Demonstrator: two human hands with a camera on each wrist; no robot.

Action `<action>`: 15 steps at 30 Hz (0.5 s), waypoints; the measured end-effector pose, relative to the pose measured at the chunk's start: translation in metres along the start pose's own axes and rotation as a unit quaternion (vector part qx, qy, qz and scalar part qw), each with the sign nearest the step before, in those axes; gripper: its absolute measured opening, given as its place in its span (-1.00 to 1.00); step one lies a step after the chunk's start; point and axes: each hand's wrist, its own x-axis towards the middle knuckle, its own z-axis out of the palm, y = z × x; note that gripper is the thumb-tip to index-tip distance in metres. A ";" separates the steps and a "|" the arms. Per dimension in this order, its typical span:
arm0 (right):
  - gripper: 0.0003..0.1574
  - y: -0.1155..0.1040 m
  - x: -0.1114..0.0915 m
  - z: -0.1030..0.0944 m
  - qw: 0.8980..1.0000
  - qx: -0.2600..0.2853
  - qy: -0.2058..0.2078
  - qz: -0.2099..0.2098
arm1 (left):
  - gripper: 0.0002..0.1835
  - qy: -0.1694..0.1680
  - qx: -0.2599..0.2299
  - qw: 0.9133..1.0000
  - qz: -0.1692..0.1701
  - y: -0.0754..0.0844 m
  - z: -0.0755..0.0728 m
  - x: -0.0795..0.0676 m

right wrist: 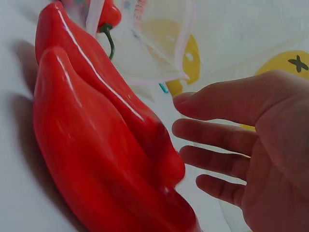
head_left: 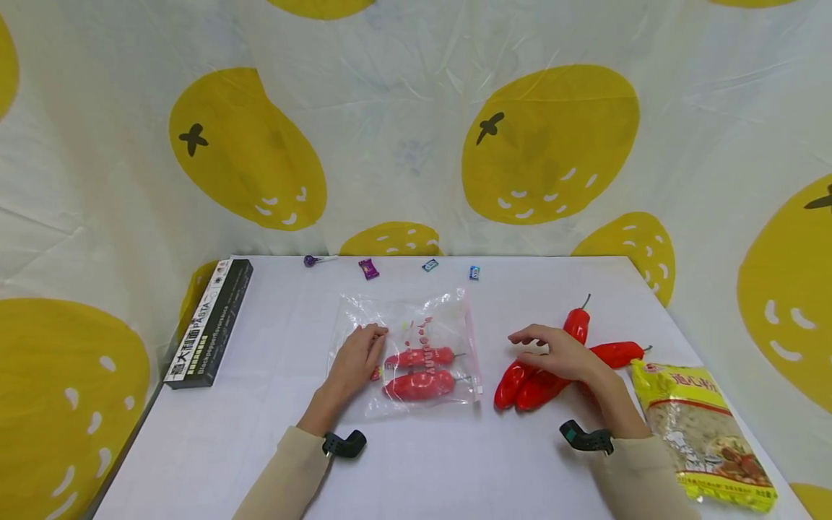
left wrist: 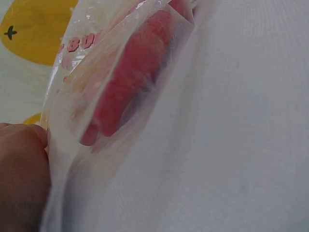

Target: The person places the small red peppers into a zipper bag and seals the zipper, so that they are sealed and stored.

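Observation:
A clear plastic zip bag (head_left: 448, 310) with pink print lies flat on the table, and two red chili peppers (head_left: 419, 386) show through it. My left hand (head_left: 356, 357) rests on the bag's left side, fingers extended across the plastic. In the left wrist view, part of that hand (left wrist: 21, 169) is beside the bag's film. More red chili peppers (head_left: 513, 383) lie loose to the right, their stems pointing away. Above them hovers my right hand (head_left: 559, 352), hiding their middles. The right wrist view shows its fingers (right wrist: 217, 133) spread apart, holding nothing, near the glossy peppers (right wrist: 91, 140).
A yellow bag of pasta (head_left: 705, 433) lies at the right edge. On the left stands a black-and-white pasta box (head_left: 211, 325). Along the back edge are a lollipop (head_left: 310, 261), a purple wrapped candy (head_left: 368, 269) and two small blue wrapped candies (head_left: 474, 273).

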 end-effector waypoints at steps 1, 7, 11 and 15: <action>-0.37 0.003 -0.002 -0.002 1.000 0.005 -0.004 0.005 | -0.76 0.000 -0.001 1.000 0.001 0.000 0.000 0.000; -0.37 0.018 -0.009 -0.005 0.998 0.037 -0.033 0.038 | -0.76 -0.001 0.001 1.000 -0.001 -0.001 -0.001 -0.001; -0.40 0.023 -0.011 -0.004 0.997 0.038 -0.043 0.043 | -0.74 -0.005 0.003 1.000 -0.003 -0.001 0.000 -0.001; -0.41 0.024 -0.011 -0.003 0.998 0.036 -0.039 0.040 | -0.73 -0.005 0.002 1.000 -0.004 -0.001 0.001 -0.001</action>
